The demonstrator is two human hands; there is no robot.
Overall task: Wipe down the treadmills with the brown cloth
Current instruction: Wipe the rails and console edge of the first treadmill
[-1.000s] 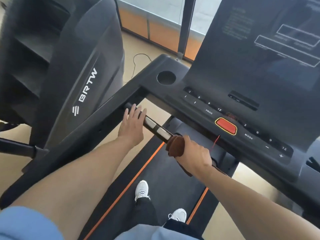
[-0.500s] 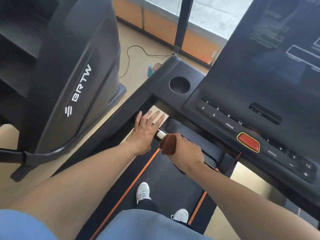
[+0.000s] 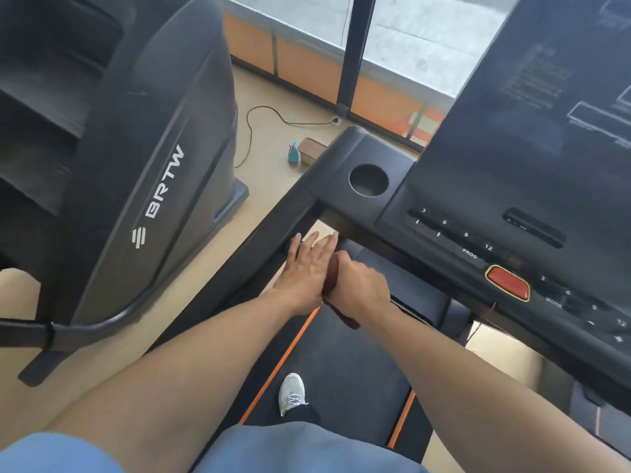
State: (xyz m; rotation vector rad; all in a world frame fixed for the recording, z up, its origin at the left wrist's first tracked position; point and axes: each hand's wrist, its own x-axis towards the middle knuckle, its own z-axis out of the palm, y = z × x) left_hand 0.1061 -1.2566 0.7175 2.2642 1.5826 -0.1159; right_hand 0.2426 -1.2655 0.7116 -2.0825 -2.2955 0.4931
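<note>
I stand on a black treadmill (image 3: 345, 155) with a dark console. My right hand (image 3: 362, 285) grips the brown cloth (image 3: 330, 274), wrapped round the front handlebar under the console; a loose end of the cloth hangs below my wrist. My left hand (image 3: 304, 268) lies flat with straight fingers on the left end of the same bar, touching the cloth and my right hand. The bar itself is almost wholly hidden by both hands.
A second black machine marked BRTW (image 3: 164, 182) stands close on the left. A blue spray bottle (image 3: 293, 153) and a small box (image 3: 311, 150) sit on the floor beyond the console, near a cable (image 3: 259, 114). The belt (image 3: 334, 370) with orange stripes runs under my feet.
My right hand slid the cloth leftward along the handlebar until it met my left hand. The silver sensor strips that showed between the hands are covered now. My view tilted down.
</note>
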